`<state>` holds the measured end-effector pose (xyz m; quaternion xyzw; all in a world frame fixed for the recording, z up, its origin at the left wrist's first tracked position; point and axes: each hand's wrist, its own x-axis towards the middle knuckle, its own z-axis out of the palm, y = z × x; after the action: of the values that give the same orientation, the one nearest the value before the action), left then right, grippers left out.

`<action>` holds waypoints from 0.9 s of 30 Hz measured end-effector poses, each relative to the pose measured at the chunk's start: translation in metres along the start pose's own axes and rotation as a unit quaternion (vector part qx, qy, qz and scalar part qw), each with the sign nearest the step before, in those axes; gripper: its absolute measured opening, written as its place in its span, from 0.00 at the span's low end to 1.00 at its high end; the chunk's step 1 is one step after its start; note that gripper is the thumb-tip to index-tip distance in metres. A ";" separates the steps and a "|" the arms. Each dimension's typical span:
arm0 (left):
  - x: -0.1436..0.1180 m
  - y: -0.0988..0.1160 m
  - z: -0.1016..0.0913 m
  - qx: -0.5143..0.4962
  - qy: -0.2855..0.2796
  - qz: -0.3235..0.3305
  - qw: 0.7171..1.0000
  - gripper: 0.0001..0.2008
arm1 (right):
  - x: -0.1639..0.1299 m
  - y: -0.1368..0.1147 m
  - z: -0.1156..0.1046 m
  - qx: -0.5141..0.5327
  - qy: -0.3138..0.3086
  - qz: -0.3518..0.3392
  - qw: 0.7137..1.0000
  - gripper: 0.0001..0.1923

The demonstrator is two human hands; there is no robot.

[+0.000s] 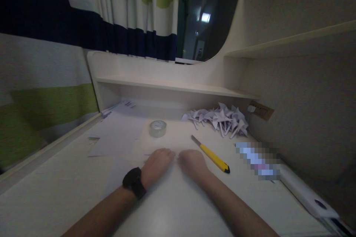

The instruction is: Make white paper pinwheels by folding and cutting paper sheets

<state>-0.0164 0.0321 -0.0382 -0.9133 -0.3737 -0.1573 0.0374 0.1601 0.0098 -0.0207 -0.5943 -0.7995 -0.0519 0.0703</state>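
Note:
My left hand point(157, 164) and my right hand point(192, 163) rest side by side on the white desk point(55, 196), backs up, fingers curled down against the desk, where a pale sheet of paper point(161, 144) lies. The fingertips are hidden, so I cannot tell whether they pinch the paper. A black watch point(134, 182) sits on my left wrist. A yellow utility knife point(211, 154) with its blade out lies just right of my right hand. A roll of clear tape point(157, 128) stands beyond the hands.
A heap of folded white paper shapes point(219, 118) lies at the back right under a shelf point(172, 86). Loose sheets point(116, 129) spread at the left. A white device point(303, 192) lies along the right wall near a socket point(260, 110). A striped curtain point(55, 44) hangs at left.

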 end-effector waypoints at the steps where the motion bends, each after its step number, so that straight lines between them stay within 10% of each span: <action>1: 0.000 0.001 0.000 -0.009 -0.002 -0.004 1.000 0.08 | 0.000 -0.001 0.000 -0.007 -0.005 0.006 1.000 0.11; 27: 0.000 0.004 -0.009 -0.050 0.049 0.012 0.997 0.09 | 0.002 -0.002 0.003 -0.006 0.016 -0.006 1.000 0.12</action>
<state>-0.0156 0.0278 -0.0294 -0.9097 -0.3521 -0.2200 0.0117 0.1575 0.0114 -0.0232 -0.5889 -0.8016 -0.0665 0.0791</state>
